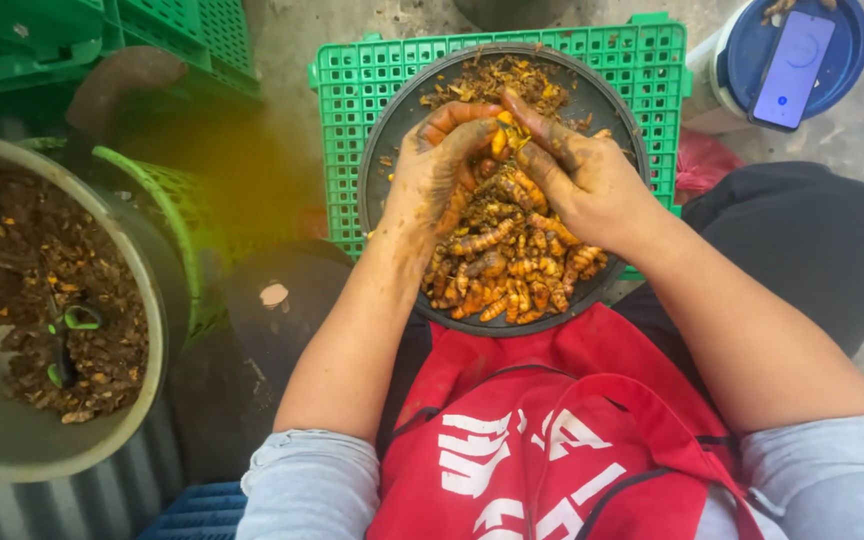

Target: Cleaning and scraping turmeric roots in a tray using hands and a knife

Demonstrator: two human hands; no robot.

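roots (512,270) heaped in dark round pan (612,110) on my lap, pan resting against green crate (352,90). my left hand (432,175) cupped over heap, fingers curled on roots. my right hand (592,180) pinching one yellow piece (508,135) at heap top. peelings (497,75) at pan's far side. bucket (142,290) of scraps at left.

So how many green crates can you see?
2. One green crate sits upside down under the round black tray. Another green crate is at the top left, partly cut off; more may be hidden there.
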